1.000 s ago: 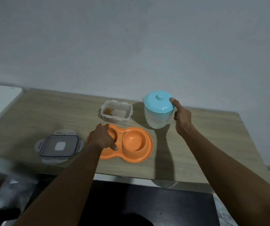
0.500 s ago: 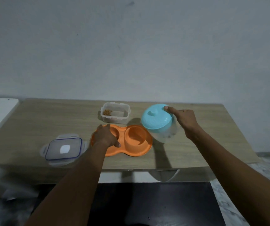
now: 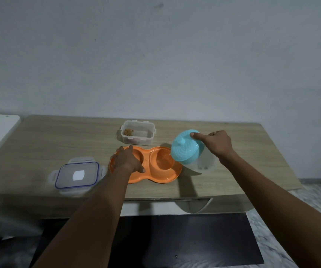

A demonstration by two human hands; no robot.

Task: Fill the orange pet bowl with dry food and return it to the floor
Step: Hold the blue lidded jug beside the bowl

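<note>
Open food tub (image 3: pixel 137 134) behind orange pet bowl (image 3: pixel 155 167); clear lid (image 3: pixel 77 175) left.

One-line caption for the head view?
Left hand steadies the orange double bowl while the right hand tips a blue-lidded jug over it.

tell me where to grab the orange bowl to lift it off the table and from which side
Judging by its shape, take the orange bowl by its flat outer rim at the two short ends, one hand from each side. It is a wide double dish lying flat, so an end grip should keep it level. The left hand already rests on the left end; the right end lies under the tilted jug in the right hand.
</note>
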